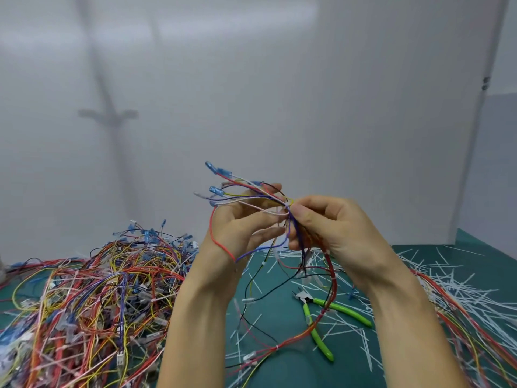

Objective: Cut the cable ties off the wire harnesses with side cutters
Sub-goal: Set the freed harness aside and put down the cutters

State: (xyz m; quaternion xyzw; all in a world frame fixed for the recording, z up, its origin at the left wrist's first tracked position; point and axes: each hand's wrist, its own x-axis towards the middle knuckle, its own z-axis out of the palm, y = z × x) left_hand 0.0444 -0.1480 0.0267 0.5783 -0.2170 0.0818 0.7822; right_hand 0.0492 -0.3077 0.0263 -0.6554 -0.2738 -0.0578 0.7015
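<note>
Two hands up at centre frame, both on one wire harness. Our left hand curls loosely under the fanned ends with their blue terminals, spreading them. Our right hand pinches the bundle narrowly between thumb and fingers where the wires converge, likely hunting the next cable tie; a pale band may sit there, too small to confirm. The rest of the harness trails down to the green mat. The side cutters lie untouched at lower centre-right, within the right hand's reach. Uncut harness pile sits lower left and cut ties litter the right, which suggests sorting runs left to right.
</note>
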